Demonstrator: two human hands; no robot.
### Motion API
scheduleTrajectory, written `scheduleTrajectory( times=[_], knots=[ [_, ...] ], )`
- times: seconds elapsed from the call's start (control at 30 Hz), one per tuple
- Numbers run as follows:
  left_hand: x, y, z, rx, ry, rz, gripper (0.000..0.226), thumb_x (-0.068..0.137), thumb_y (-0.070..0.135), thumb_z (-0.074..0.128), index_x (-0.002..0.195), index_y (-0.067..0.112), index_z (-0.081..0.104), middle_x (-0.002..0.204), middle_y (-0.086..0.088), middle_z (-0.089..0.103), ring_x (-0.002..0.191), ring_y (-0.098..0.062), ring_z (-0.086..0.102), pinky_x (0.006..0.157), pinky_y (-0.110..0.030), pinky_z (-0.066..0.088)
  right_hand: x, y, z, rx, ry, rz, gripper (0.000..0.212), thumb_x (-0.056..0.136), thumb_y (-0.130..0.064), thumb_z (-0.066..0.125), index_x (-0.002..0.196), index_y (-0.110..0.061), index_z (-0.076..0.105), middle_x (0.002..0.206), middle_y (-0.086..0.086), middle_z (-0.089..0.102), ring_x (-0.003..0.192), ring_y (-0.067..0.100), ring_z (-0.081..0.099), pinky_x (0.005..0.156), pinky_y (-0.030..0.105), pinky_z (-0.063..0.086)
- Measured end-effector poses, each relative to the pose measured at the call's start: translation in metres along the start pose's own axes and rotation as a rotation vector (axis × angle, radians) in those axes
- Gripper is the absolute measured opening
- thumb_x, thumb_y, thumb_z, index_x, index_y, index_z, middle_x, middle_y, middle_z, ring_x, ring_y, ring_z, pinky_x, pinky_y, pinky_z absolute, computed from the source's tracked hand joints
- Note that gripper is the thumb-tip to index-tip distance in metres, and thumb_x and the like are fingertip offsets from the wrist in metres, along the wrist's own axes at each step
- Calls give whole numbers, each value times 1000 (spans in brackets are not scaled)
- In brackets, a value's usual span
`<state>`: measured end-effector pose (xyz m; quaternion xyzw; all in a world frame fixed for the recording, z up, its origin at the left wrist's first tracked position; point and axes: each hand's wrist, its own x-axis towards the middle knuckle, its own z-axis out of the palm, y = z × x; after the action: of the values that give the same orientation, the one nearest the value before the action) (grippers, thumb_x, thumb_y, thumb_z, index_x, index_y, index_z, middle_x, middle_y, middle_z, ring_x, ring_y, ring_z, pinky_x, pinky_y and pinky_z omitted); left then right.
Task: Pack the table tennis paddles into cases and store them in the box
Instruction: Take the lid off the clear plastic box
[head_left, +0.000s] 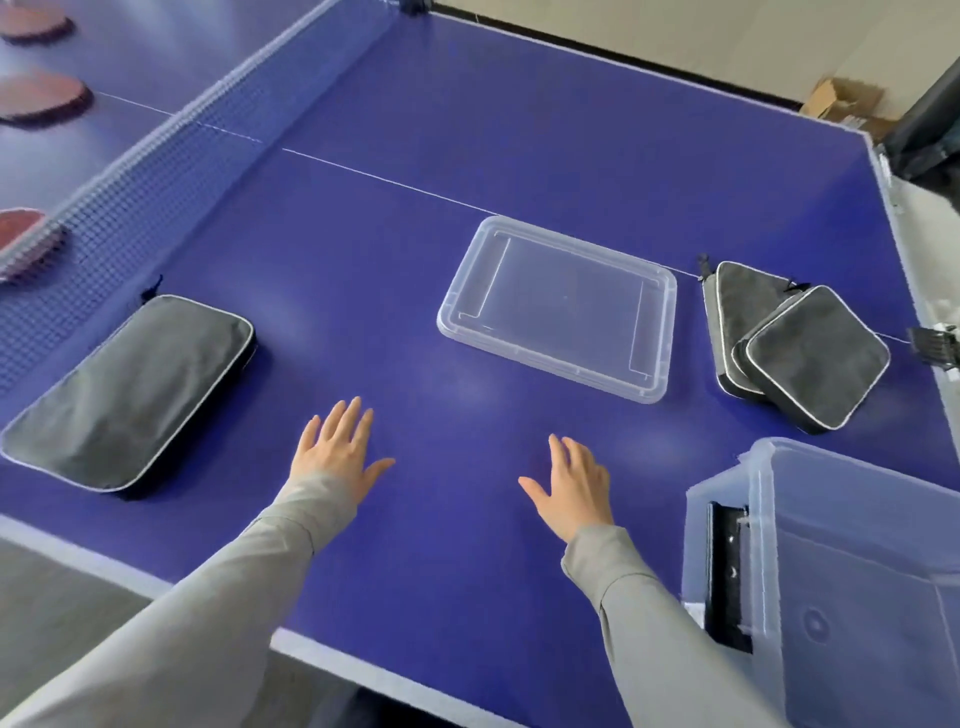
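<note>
My left hand (340, 452) and my right hand (574, 486) hover flat over the blue table, fingers spread, holding nothing. A black paddle case (130, 389) lies to the left of my left hand. Further black cases (795, 348) lie overlapping at the right. Three red paddles sit beyond the net at the far left: one (36, 23), one (44, 98) and one (23, 234). A clear plastic box (852, 582) stands at the near right corner. Its clear lid (558, 306) lies flat in the middle.
The net (171, 150) runs diagonally across the table at the left, between me and the paddles. The table's near edge (156, 577) is white. Cardboard boxes (841, 104) stand on the floor at the far right. A black clamp (935, 345) sits on the right edge.
</note>
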<state>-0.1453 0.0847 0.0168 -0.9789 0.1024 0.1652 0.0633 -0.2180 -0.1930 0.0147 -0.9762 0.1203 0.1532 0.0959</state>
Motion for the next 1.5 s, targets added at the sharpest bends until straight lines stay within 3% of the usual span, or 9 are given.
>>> scheduleTrajectory(
  times=[0.2,0.4,0.53,0.67,0.77,0.9,1.1,1.33,1.5],
  knots=[
    [-29,-87,9,-100,71,-88,79,90,65,27,151,21,2,160,5,-4,147,-13,-3,119,-34,0,-12,-71,15,12,-31,-61,74,92,-59,38,148,-16,17,154,4,24,141,21,23,109,37,30],
    [-14,-215,4,-269,234,-169,76,88,59,46,148,17,25,157,-1,18,145,-19,14,117,-37,11,4,-180,32,97,-25,-27,74,91,-60,38,148,-17,18,153,3,26,140,20,23,109,37,30],
    [23,-310,11,-361,173,-288,81,84,64,45,148,19,24,156,0,21,144,-20,17,115,-40,16,16,-289,47,260,-39,23,74,91,-59,40,148,-16,21,152,1,27,140,19,22,109,38,29],
    [57,-358,22,-548,15,-360,89,80,66,51,149,18,20,150,-5,29,138,-27,27,108,-46,26,29,-378,55,469,-76,49,73,91,-57,44,147,-14,24,149,0,30,138,19,23,108,38,26],
    [76,-372,32,-800,-100,-381,93,76,65,59,147,17,25,145,-8,37,133,-28,35,110,-46,29,39,-417,60,630,-115,145,74,89,-57,48,146,-14,27,146,2,34,135,20,27,109,39,28],
    [96,-378,38,-987,-235,-401,79,68,67,66,131,25,46,127,-1,54,115,-25,52,103,-42,39,55,-437,66,850,-174,293,77,88,-52,54,145,-9,28,142,7,37,133,23,33,111,37,29],
    [110,-376,31,-1165,-283,-458,71,63,49,81,120,19,51,92,7,57,75,-10,54,71,-30,41,68,-452,75,1009,-185,358,53,85,-38,64,126,-9,47,127,10,50,121,26,48,105,39,38],
    [101,-359,18,-1407,-219,-475,55,67,27,84,109,17,49,89,6,56,70,-7,54,56,-24,40,61,-445,65,1116,-173,341,51,87,-29,64,130,-13,41,129,10,50,121,26,49,106,43,39],
    [88,-344,0,-1577,-430,-338,55,52,48,85,97,21,67,79,0,72,67,-19,68,59,-42,58,49,-409,31,1122,-96,241,49,88,-29,64,130,-22,41,131,-1,50,122,16,49,105,35,40]
  ],
)
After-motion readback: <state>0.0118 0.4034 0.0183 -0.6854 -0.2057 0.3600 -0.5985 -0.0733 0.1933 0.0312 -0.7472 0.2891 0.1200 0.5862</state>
